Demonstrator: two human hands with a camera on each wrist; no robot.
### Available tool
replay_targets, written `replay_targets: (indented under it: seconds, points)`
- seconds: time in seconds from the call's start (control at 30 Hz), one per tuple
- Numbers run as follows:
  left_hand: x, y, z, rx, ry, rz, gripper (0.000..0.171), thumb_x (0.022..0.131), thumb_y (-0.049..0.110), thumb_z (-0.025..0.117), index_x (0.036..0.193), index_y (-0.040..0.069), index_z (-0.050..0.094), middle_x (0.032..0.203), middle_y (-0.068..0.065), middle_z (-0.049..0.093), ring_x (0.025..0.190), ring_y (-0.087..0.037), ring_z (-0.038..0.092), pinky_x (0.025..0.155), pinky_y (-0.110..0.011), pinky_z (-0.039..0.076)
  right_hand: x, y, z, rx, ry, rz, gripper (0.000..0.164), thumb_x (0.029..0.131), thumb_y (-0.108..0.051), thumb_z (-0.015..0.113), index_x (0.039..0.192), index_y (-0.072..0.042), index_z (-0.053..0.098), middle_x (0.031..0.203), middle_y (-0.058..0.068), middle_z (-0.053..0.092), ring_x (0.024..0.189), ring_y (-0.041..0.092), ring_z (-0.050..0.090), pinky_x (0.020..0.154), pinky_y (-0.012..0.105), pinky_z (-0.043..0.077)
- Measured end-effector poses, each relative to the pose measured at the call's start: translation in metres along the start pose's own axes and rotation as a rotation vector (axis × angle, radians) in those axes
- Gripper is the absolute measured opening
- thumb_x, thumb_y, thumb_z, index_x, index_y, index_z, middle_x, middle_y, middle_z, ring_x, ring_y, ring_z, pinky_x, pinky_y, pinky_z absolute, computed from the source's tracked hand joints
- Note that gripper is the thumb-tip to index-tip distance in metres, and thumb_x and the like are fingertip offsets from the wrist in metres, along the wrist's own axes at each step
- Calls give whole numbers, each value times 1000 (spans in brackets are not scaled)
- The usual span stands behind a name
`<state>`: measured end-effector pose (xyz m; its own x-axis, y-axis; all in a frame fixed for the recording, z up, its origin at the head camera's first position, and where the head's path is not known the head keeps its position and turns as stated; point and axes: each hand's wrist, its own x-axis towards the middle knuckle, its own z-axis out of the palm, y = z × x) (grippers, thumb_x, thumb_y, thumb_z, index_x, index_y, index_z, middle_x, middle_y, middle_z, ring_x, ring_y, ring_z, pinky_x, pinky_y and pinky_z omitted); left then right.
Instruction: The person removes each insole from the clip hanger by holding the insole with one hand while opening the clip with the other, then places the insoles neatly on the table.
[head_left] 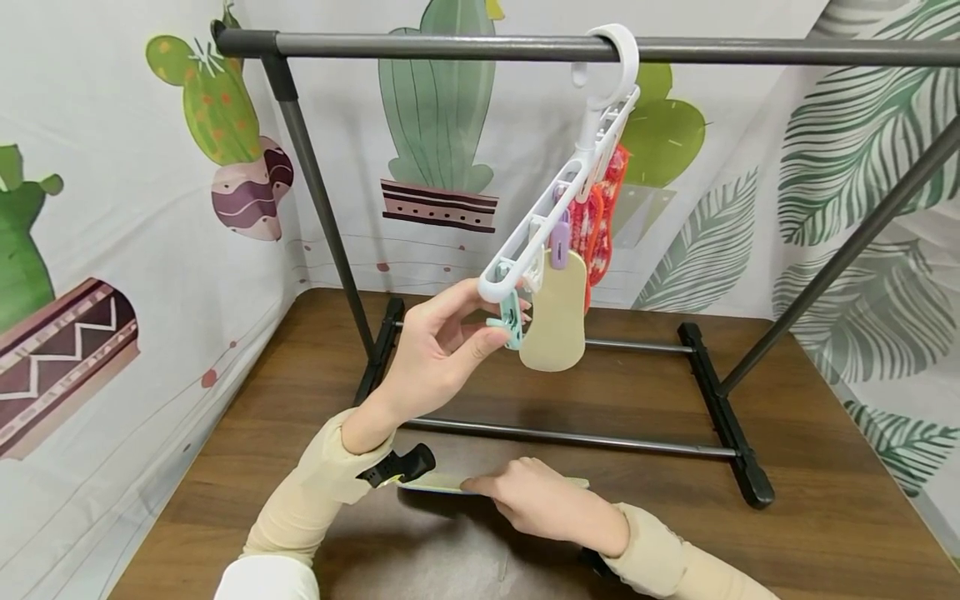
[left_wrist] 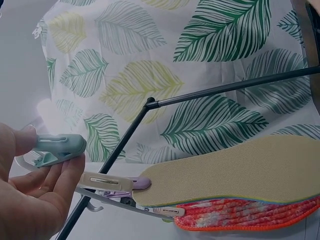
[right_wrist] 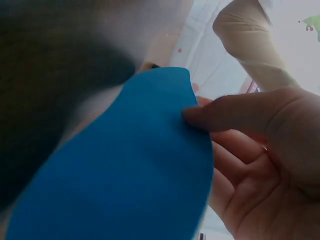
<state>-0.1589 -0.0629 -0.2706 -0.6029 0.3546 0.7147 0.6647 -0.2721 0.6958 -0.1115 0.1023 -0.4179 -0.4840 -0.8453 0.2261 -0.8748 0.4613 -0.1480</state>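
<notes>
My left hand (head_left: pixel 435 354) pinches a teal clip (left_wrist: pixel 62 144) between thumb and fingers, at the near end of a white clip hanger (head_left: pixel 497 289). Beside it a beige insole (head_left: pixel 555 325) hangs from a purple clip (head_left: pixel 560 243). Farther along the hanger, red patterned insoles (head_left: pixel 600 233) hang behind it. Low over the table, my right hand (head_left: pixel 536 504) grips another insole (right_wrist: pixel 145 160) by its edge, thumb on the blue face. From the head view that insole shows nearly edge-on, partly covered by the hand.
The hanger hooks over the dark top bar (head_left: pixel 450 47) of a metal rack. The rack's feet (head_left: pixel 723 417) and lower bars stand on the brown wooden table (head_left: pixel 840 500). Behind is a cloth backdrop (head_left: pixel 337 150) printed with cacti and leaves.
</notes>
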Motion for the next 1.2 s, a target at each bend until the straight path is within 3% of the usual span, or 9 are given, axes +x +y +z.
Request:
replay_targets:
  seconds: [0.3, 0.67, 1.2]
  points:
    - [-1, -1, -1, -4, -6, -3, 44, 92, 12, 66, 121, -18, 51, 111, -34, 60, 99, -9, 62, 81, -31, 59, 6, -4, 7, 19, -122, -58, 24, 79, -3, 72, 98, -18, 67, 72, -10, 63, 59, -2, 54, 53, 10, 40]
    - [-1, -3, -2, -1, -7, -1, 45, 92, 14, 66, 120, -18, 51, 111, -34, 60, 98, -9, 62, 81, -31, 59, 17, -7, 17, -8, -201, -103, 24, 83, -8, 72, 104, -18, 69, 80, -12, 68, 69, 0, 63, 64, 10, 47]
    - [-1, -6, -3, 4, -21, 10, 56, 91, 30, 65, 118, -18, 52, 106, -35, 61, 99, -11, 63, 77, -24, 57, 30, -9, 30, -30, -220, -109, 17, 78, -4, 72, 83, -18, 62, 68, -13, 58, 56, -2, 52, 52, 10, 39]
